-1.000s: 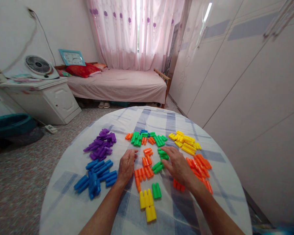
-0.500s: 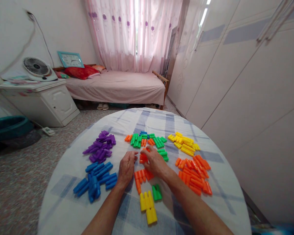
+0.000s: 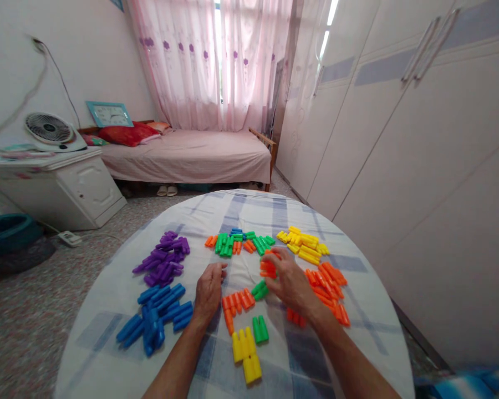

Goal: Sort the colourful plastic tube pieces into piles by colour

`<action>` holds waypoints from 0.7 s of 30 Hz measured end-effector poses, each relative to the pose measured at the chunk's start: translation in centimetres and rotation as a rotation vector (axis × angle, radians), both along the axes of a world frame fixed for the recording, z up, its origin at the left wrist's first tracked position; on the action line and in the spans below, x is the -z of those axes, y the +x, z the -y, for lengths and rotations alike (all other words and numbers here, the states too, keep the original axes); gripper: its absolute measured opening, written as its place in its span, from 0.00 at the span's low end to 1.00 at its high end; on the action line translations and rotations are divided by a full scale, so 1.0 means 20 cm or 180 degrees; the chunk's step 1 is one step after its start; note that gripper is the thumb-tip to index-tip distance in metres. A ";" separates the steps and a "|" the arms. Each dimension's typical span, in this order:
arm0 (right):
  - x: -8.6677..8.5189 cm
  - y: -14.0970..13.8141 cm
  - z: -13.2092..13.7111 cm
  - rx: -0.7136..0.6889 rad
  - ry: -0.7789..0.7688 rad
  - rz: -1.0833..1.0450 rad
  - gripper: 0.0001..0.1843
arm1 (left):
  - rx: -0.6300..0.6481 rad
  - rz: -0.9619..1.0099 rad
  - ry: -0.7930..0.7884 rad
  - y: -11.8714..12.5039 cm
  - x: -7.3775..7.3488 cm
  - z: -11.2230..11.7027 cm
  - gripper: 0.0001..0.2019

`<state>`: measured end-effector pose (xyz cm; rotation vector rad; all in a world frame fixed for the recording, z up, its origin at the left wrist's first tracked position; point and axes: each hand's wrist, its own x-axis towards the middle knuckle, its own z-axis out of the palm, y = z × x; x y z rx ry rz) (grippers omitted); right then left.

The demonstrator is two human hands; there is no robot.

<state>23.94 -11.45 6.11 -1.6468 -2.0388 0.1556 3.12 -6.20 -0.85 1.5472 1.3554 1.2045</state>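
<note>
My right hand (image 3: 289, 277) is closed on an orange block (image 3: 268, 268) of bullet-shaped pegs, its fingers hiding part of it. A green block (image 3: 260, 290) lies just below those fingers. Left of centre, my left hand (image 3: 209, 289) rests on the cloth with fingers loosely bent and apart, nothing visible in it. Between my forearms are joined orange blocks (image 3: 238, 301), a green block (image 3: 260, 329) and joined yellow blocks (image 3: 244, 344). Farther back is a row of green blocks (image 3: 223, 245) mixed with orange and blue ones.
On the round table's checked cloth (image 3: 249, 208) lie piles of purple blocks (image 3: 163, 259), blue blocks (image 3: 152, 321), yellow blocks (image 3: 303, 244) and orange blocks (image 3: 330, 285). Beyond stand a bed (image 3: 191, 155), a cabinet with a fan (image 3: 50, 130), and a wardrobe (image 3: 419, 166) on the right.
My right hand has moved right with the orange block. A green block now shows below its fingers. My left hand stays about where it was on the table; the whole view has shifted slightly.
</note>
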 end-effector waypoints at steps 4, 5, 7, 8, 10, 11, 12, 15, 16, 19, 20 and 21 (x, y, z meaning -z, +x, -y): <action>-0.03 0.29 0.18 0.0568 -0.0005 0.0304 0.17 | -0.0020 -0.0035 0.0031 0.00 0.01 0.00 0.22; -0.02 0.34 0.21 0.0690 -0.0051 0.0393 0.17 | -0.0016 -0.0033 0.0032 0.00 0.01 0.00 0.22; 0.00 0.41 0.27 0.0874 -0.0167 0.0553 0.19 | -0.0014 -0.0031 0.0028 0.00 0.00 0.01 0.21; 0.02 0.43 0.28 0.0928 -0.0236 0.0627 0.19 | -0.0016 -0.0031 0.0027 0.00 0.00 0.01 0.21; 0.04 0.45 0.31 0.0991 -0.0356 0.0758 0.21 | -0.0020 -0.0031 0.0034 0.00 0.00 0.01 0.22; 0.05 0.45 0.32 0.1003 -0.0385 0.0808 0.21 | -0.0019 -0.0029 0.0039 0.00 0.00 0.01 0.22; 0.05 0.45 0.32 0.0999 -0.0388 0.0849 0.21 | -0.0015 -0.0025 0.0044 0.00 0.00 0.01 0.22; 0.05 0.45 0.32 0.1050 -0.0282 0.0940 0.22 | -0.0019 -0.0033 0.0052 0.00 0.01 0.00 0.22; 0.05 0.44 0.32 0.1120 -0.0212 0.0966 0.22 | -0.0030 -0.0048 0.0055 0.00 0.01 0.00 0.22; 0.02 0.36 0.30 0.1114 0.0060 0.0878 0.22 | -0.0050 -0.0084 0.0060 0.01 0.02 0.00 0.23; 0.01 0.31 0.29 0.0918 0.0111 0.0779 0.21 | -0.0052 -0.0085 0.0057 0.01 0.02 0.00 0.23; 0.01 0.25 0.28 0.0634 0.0125 0.0661 0.20 | -0.0055 -0.0081 0.0053 0.01 0.02 0.00 0.23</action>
